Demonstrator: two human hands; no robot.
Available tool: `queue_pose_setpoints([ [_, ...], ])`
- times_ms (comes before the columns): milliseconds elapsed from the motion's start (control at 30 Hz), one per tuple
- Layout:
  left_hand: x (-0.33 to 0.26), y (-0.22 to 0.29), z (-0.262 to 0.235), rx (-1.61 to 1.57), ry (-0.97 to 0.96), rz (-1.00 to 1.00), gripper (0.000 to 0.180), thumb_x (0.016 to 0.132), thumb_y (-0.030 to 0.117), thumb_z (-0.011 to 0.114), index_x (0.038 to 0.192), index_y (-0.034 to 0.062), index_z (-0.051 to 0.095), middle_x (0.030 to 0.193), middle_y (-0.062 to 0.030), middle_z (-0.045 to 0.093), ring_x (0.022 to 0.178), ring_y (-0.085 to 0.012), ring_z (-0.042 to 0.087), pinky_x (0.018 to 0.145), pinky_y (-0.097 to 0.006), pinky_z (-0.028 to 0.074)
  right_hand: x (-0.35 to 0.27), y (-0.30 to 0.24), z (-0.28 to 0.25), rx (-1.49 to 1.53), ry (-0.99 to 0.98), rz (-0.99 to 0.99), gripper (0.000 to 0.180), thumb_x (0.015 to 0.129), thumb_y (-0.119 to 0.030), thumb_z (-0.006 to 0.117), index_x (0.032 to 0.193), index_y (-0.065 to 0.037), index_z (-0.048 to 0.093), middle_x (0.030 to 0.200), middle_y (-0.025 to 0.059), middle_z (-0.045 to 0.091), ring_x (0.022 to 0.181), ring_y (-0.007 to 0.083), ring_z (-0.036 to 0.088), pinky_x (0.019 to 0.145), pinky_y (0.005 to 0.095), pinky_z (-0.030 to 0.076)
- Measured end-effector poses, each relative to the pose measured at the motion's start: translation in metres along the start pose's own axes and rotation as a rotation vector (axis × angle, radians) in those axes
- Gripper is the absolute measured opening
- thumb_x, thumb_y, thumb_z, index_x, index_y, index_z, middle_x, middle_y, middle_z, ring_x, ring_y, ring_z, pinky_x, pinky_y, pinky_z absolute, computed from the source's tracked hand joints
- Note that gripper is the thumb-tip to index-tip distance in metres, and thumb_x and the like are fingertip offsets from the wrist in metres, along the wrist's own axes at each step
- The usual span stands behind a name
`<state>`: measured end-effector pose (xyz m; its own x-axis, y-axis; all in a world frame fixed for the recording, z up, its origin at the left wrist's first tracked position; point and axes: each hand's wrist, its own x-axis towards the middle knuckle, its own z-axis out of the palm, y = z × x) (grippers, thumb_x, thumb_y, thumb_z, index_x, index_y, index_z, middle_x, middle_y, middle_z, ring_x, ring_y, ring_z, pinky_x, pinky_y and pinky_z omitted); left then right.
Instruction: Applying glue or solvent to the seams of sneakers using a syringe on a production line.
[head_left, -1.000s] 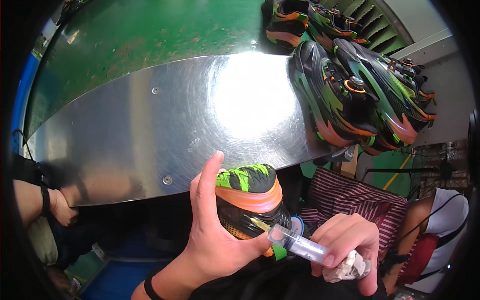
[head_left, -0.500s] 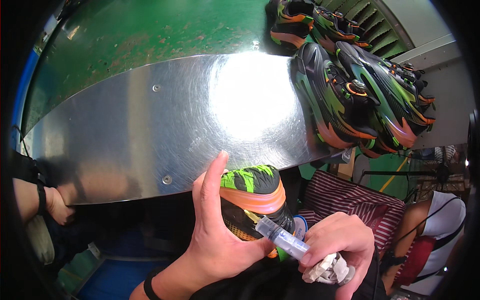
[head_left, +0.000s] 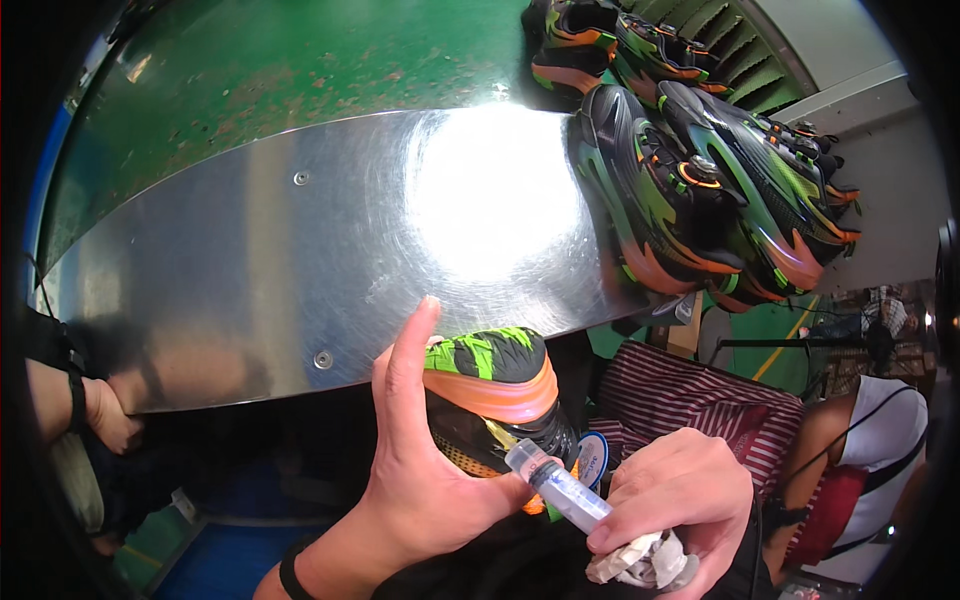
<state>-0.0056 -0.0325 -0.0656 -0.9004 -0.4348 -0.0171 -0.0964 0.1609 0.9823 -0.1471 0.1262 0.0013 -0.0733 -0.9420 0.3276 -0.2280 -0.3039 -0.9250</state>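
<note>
At lower centre, left hand (head_left: 425, 485) grips black-and-green shoe (head_left: 518, 358), right hand (head_left: 685, 490) clear plastic syringe (head_left: 568, 497); its yellow needle (head_left: 501, 435) has shifted nearer the glossy orange sole (head_left: 510, 401), likely the worked edge

Free room over the metal plate (head_left: 210, 270), shoes (head_left: 735, 160) rightward.

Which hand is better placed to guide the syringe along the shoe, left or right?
Probably the right hand: it holds the syringe, whose yellow tip points at the shoe. The left hand is occupied with holding that shoe.
</note>
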Motion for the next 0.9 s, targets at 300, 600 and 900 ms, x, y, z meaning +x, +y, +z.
queue_pose_setpoints([
  [300, -0.001, -0.003, 0.003, -0.132, 0.045, -0.004, 0.116, 0.064, 0.022, 0.089, 0.148, -0.0016, 0.013, 0.124, -0.0174, 0.035, 0.117, -0.0269, 0.042, 0.104, -0.039, 0.034, -0.010, -0.011, -0.008, 0.189, 0.138, 0.109, 0.059, 0.073, -0.036, 0.083, 0.097, 0.015, 0.067, 0.084, 0.0234, 0.069, 0.057, 0.0285, 0.066, 0.051, 0.0343, 0.052],
  [600, 0.004, -0.003, 0.006, -0.442, 0.014, -0.027, 0.122, 0.063, 0.006, 0.087, 0.149, 0.0001, 0.002, 0.125, -0.0146, 0.039, 0.115, -0.0239, 0.053, 0.101, -0.037, 0.044, -0.019, 0.001, -0.020, 0.283, 0.061, 0.106, 0.059, 0.073, -0.037, 0.081, 0.111, 0.005, 0.063, 0.088, 0.0108, 0.069, 0.072, 0.0246, 0.065, 0.064, 0.0343, 0.051],
  [900, 0.007, -0.002, 0.008, -0.451, 0.011, -0.018, 0.124, 0.063, 0.008, 0.087, 0.150, 0.0007, -0.001, 0.126, -0.0141, 0.038, 0.117, -0.0253, 0.052, 0.101, -0.039, 0.043, -0.036, 0.011, -0.024, 0.466, 0.229, 0.104, 0.067, 0.081, -0.046, 0.076, 0.105, 0.015, 0.063, 0.076, 0.0235, 0.068, 0.059, 0.0286, 0.066, 0.050, 0.0350, 0.050],
])
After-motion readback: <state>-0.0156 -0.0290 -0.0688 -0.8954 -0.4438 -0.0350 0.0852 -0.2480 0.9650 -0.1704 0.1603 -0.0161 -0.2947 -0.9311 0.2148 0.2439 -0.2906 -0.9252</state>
